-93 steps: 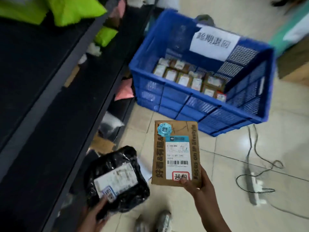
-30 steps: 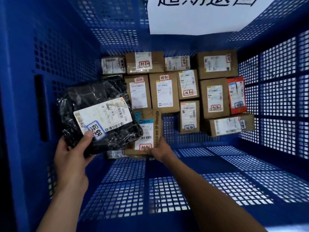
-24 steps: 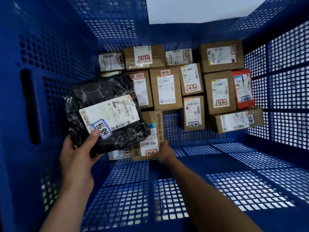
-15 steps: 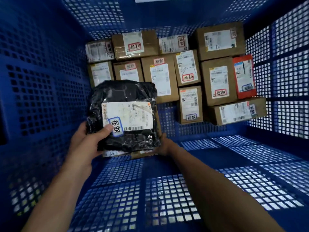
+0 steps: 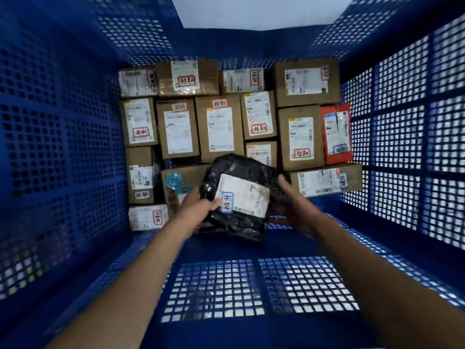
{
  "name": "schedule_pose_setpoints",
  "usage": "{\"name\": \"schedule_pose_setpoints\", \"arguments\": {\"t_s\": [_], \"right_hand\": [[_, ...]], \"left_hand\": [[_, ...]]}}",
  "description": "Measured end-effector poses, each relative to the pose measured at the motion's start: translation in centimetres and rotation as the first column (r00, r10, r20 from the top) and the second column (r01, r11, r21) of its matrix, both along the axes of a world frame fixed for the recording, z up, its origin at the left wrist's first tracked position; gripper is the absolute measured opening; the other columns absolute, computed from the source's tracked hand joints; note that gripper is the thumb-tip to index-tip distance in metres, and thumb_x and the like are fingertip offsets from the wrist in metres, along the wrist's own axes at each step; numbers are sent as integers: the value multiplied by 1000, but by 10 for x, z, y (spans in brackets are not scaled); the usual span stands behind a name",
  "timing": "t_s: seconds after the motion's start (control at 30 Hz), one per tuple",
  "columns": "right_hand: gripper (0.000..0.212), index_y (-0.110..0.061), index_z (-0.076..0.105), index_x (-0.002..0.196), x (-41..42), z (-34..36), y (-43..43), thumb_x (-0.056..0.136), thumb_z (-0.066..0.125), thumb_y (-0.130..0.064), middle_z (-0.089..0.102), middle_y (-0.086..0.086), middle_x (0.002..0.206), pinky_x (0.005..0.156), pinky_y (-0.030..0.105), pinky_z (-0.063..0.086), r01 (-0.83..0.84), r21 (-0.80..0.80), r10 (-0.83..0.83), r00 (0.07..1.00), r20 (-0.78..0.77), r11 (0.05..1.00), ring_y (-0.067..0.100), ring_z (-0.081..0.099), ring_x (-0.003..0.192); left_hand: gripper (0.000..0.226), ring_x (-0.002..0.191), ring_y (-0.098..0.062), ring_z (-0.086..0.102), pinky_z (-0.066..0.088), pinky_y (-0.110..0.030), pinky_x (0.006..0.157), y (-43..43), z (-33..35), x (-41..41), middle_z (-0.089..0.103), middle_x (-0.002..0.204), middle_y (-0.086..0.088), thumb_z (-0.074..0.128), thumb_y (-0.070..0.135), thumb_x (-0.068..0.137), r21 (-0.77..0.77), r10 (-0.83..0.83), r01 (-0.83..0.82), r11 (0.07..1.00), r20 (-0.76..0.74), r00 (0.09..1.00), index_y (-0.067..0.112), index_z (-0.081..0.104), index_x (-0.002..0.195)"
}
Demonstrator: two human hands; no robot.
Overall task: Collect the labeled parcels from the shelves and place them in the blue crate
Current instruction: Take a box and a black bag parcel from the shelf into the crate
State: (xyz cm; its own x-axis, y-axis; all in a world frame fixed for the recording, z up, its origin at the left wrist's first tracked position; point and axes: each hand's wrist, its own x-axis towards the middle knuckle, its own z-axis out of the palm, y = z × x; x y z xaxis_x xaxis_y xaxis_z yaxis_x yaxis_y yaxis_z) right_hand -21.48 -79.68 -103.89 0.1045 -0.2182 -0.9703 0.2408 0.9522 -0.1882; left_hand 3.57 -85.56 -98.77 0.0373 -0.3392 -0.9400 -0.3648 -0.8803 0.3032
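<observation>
1. Your left hand (image 5: 198,205) is clamped on the black bagged parcel (image 5: 239,197), thumb pressed on its white label near the blue-edged sticker. You hold it low inside the blue crate (image 5: 63,147), over the front edge of the packed boxes.
2. Your right hand (image 5: 294,205) is spread open against the parcel's right side, fingers apart, steadying it. I cannot tell whether it truly bears any weight.
3. Judging by the crinkled, glossy wrap, the parcel is soft and likely light. It will sag and slip if pinched at a corner, so keep your grip on the label area, where the film looks flattest.
4. The film looks slick; support from beneath rather than squeezing, since the contents are hidden and may be fragile.
5. The cardboard box with the teal sticker (image 5: 181,187) lies just left of and partly beneath the parcel. The gap to its right, in front of the small labeled box (image 5: 261,152), looks like the natural resting place.
6. Lay it label up, so it can still be read.
</observation>
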Motion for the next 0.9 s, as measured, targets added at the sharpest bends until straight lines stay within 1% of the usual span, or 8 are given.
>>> {"name": "schedule_pose_setpoints", "arguments": {"t_s": [0.13,0.2,0.27,0.37,0.47,0.63,0.77,0.9], "right_hand": [[72,-20,41,143,0,-15,-2,82,79,-10,64,15,131,93,47,56,-195,-186,171,975,-139,963,25,67,104],[71,-20,43,144,10,-22,-5,83,77,-13,65,8,127,95,41,53,-445,-235,384,885,-264,864,23,64,106],[65,-20,43,146,22,-29,-13,87,70,-15,65,8,119,89,35,51,-717,-200,609,680,-408,667,26,63,108],[58,-14,41,148,35,-48,-19,93,60,-15,63,16,124,87,37,49,-800,-153,684,581,-441,580,34,62,112],[53,-12,44,146,39,-73,-20,94,56,-10,60,11,124,92,34,46,-799,-121,711,584,-391,589,27,58,113],[54,-17,48,142,46,-95,-19,90,55,-8,59,10,133,98,31,43,-762,-157,678,635,-370,629,13,50,104],[51,-6,49,141,37,-88,-14,91,53,7,59,19,130,90,34,46,-639,-241,573,765,-295,730,29,57,112],[51,-1,47,140,25,-66,-17,91,52,13,61,15,115,81,33,50,-527,-227,516,850,-107,819,24,58,100]], "left_hand": [[39,104,-30,66,58,-42,83,12,-27,-28,66,123,-9,63,33,92,19,-314,314,949,98,944,23,55,129],[39,97,-33,66,59,-37,75,21,-35,-25,66,118,-13,58,41,93,134,-524,508,851,144,839,16,60,123],[46,96,-30,65,55,-34,78,31,-43,-16,68,113,-13,55,50,93,221,-703,671,708,130,699,12,65,116],[47,92,-29,66,51,-31,75,38,-53,-10,68,97,-9,56,56,91,219,-770,738,638,171,615,13,67,105],[41,91,-30,65,46,-30,68,30,-65,-13,65,95,-10,62,51,88,202,-808,783,588,191,558,12,65,100],[39,96,-30,65,53,-34,77,26,-71,-15,69,106,-13,63,45,91,149,-839,833,534,221,498,12,68,111],[37,75,-24,62,44,-29,60,32,-62,-14,65,79,-6,60,48,92,85,-823,835,543,252,509,12,64,83],[45,49,-15,52,34,-23,45,29,-43,-11,55,57,-1,64,51,90,52,-789,813,580,285,544,12,62,67]]}}
